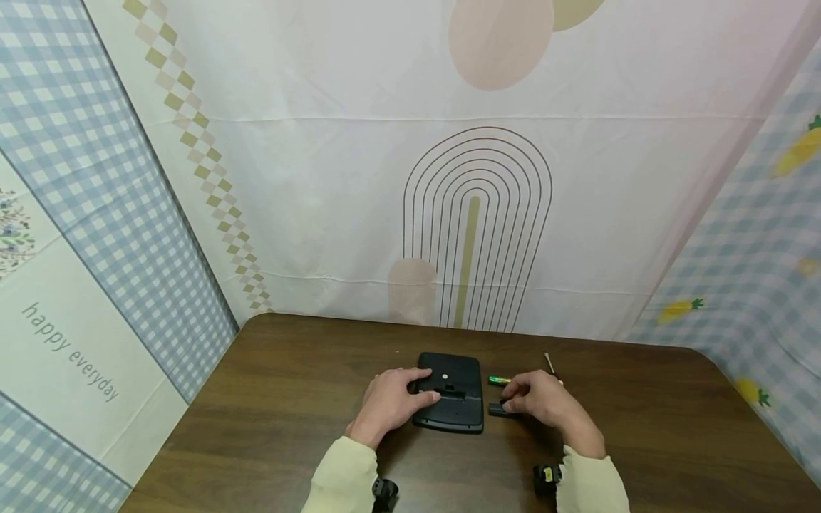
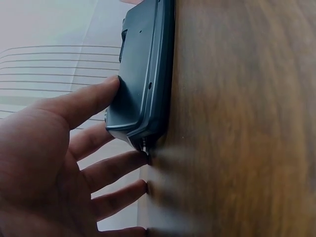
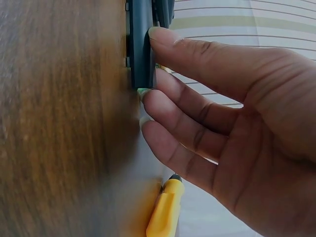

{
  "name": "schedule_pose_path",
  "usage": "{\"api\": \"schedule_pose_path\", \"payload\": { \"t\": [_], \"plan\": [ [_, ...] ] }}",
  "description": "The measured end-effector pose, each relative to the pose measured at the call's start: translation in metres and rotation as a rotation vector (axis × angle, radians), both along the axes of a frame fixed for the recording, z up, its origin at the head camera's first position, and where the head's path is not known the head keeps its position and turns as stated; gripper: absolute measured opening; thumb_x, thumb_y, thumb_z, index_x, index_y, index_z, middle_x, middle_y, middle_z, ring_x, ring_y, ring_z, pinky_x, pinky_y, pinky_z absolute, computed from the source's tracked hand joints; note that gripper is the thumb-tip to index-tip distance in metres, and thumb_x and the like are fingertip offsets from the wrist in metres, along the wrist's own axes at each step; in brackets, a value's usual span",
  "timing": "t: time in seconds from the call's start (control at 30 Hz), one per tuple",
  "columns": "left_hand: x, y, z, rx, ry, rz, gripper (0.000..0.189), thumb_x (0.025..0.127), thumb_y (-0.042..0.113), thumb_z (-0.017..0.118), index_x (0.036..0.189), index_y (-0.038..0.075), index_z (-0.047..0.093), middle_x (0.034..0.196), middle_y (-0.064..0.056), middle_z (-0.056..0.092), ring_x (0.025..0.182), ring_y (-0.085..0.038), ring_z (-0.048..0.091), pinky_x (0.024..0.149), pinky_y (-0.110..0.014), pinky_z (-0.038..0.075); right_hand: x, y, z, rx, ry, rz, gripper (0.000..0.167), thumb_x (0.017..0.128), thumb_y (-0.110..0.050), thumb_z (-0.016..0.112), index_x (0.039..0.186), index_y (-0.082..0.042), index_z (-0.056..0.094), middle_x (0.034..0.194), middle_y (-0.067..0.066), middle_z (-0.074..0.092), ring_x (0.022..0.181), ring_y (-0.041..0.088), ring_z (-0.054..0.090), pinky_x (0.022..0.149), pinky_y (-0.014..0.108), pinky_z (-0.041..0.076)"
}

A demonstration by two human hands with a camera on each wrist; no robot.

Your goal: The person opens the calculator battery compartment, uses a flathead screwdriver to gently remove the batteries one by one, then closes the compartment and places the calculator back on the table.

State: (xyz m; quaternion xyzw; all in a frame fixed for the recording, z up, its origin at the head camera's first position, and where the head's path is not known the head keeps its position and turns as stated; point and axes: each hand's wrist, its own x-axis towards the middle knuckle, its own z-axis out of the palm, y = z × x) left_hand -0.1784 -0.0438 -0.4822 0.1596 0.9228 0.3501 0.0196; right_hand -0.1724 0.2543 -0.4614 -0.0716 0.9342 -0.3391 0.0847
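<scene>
A black device, flat like a calculator, lies back up on the table with a recess in its back. My left hand rests at its left edge, thumb and forefinger on the back. In the left wrist view, the thumb presses the back, and the other fingers spread beside the edge, tips near the tabletop. To the right, my right hand pinches a small black battery cover with small tabs, low over the table. A green battery lies just beyond it, partly hidden by the fingers.
A screwdriver lies behind the right hand; its yellow handle shows in the right wrist view. The brown wooden table ends at a white patterned cloth at the back, with checked cloths on both sides.
</scene>
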Motion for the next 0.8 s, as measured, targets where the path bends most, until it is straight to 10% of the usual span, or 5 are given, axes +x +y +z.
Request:
{"api": "schedule_pose_path", "payload": {
  "t": [0.8],
  "plan": [
    [0.0015,0.0011,0.0001,0.004,0.012,0.011,0.051,0.096,0.045,0.078,0.139,0.019,0.073,0.138,-0.011,0.070,0.131,-0.039,0.061,0.110,-0.062,0.043,0.0019,-0.0005,0.0008,-0.066,0.031,0.032,0.010,0.092,-0.003,0.081,0.088,-0.008,0.073,0.081,-0.002,0.066,0.075,0.016,0.057,0.066,0.033,0.050]
  ]
}}
